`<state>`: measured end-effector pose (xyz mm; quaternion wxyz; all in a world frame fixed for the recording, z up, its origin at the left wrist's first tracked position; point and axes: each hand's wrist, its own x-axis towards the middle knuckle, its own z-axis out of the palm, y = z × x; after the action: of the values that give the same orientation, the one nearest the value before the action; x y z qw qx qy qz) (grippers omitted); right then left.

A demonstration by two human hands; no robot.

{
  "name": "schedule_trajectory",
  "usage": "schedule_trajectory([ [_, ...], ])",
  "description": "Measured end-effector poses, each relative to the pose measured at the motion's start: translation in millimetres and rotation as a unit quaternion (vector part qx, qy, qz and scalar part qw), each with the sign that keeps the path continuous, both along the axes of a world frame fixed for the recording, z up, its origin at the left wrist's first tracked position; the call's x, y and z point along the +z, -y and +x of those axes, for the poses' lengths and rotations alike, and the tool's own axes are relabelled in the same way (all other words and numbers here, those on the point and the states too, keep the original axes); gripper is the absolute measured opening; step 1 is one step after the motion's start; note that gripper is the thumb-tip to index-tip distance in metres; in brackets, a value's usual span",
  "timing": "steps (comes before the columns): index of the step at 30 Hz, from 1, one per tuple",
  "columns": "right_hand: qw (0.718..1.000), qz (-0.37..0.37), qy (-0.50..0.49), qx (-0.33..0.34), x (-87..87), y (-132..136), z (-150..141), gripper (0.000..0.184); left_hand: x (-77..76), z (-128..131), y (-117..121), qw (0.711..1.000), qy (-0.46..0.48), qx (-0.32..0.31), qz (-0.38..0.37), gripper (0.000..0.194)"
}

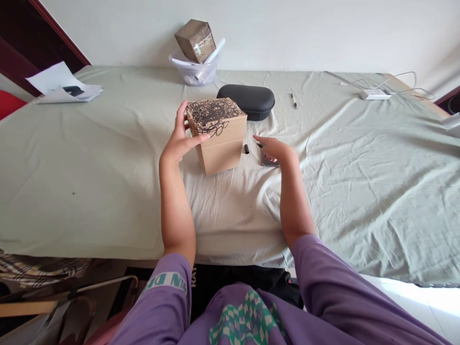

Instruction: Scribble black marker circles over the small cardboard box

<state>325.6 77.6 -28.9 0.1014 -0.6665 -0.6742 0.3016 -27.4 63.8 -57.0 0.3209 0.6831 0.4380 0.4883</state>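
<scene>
A brown cardboard box (224,155) stands on the cloth, its top and upper edge covered in black looping scribbles. My left hand (179,136) grips its left end, thumb on the near face and fingers round the far side. My right hand (275,147) is to the right of the box, apart from it, index finger stretched toward the box and other fingers curled. A thin dark tip shows under that hand; most of whatever it holds is hidden. Below it lies a flat dark rectangular object (269,163), partly covered. A small black cap (246,149) lies between box and hand.
Behind the box sits a black hard case (251,101). Farther back, a clear plastic basin (196,74) bears another cardboard box (196,40) and a white roll. A pen (293,100) and a white power strip (374,94) with cables lie right; papers (59,86) lie left.
</scene>
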Motion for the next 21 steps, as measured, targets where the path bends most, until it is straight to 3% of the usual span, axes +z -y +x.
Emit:
schedule_trajectory([
  [3,0.986,0.042,-0.153,0.048,28.8,14.6,13.4,0.031,2.4,2.7,2.0,1.000,-0.007,-0.009,0.010,0.123],
  [5,0.936,0.091,-0.327,0.093,41.8,23.9,12.3,0.027,5.9,5.2,4.9,1.000,-0.006,-0.023,0.012,0.131],
  [7,0.863,0.135,-0.470,0.127,48.1,31.6,2.6,0.035,11.2,8.7,9.3,0.999,-0.013,-0.039,0.016,0.144],
  [10,0.806,0.223,-0.534,0.123,48.9,41.8,-21.2,0.048,21.6,16.6,18.7,0.996,-0.050,-0.063,0.038,0.157],
  [16,0.805,0.295,-0.504,0.103,45.9,63.2,-56.3,0.054,37.1,38.5,33.9,0.990,-0.098,-0.074,0.073,0.154],
  [21,0.801,0.372,-0.461,0.083,41.7,66.8,-62.5,0.024,40.2,48.1,37.3,0.982,-0.133,-0.085,0.101,0.162],
])
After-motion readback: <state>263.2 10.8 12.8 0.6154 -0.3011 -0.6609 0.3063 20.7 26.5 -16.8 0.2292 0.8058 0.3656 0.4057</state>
